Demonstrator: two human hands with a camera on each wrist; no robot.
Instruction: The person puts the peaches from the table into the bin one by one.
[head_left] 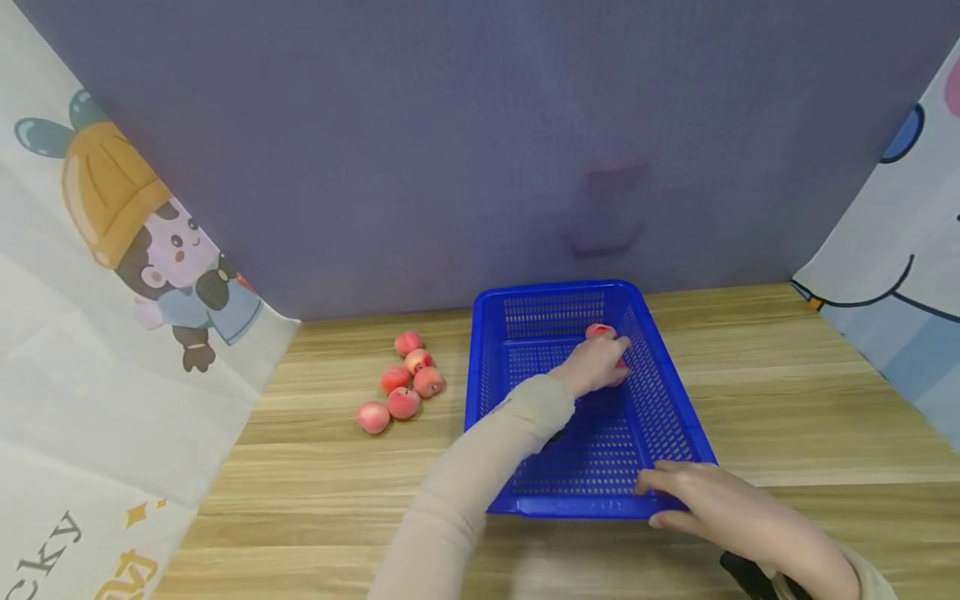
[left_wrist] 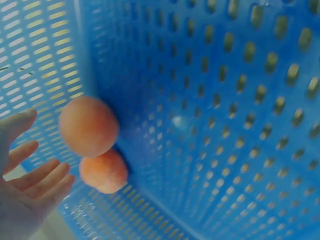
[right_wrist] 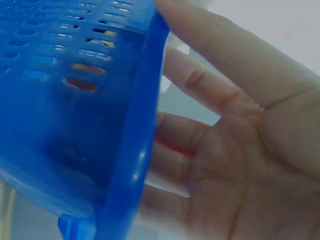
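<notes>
A blue plastic basket [head_left: 570, 505] with slotted walls stands on the wooden table. Inside it, by the far right corner, lie two peaches [left_wrist: 89, 126] that touch each other. My left hand [head_left: 594, 365] reaches down into the basket beside them and partly covers them in the head view. Its fingers [left_wrist: 42, 182] are extended, and a gap separates them from the peaches in the left wrist view. At the near right corner, my right hand [head_left: 720, 504] grips the basket rim [right_wrist: 137, 150], with its fingers round the edge.
Several loose peaches [head_left: 403, 402] lie in a cluster on the table [head_left: 315, 475], left of the basket. A grey-purple panel [head_left: 420, 167] rises behind the table. Printed white sheets [head_left: 67, 400] flank it at both sides.
</notes>
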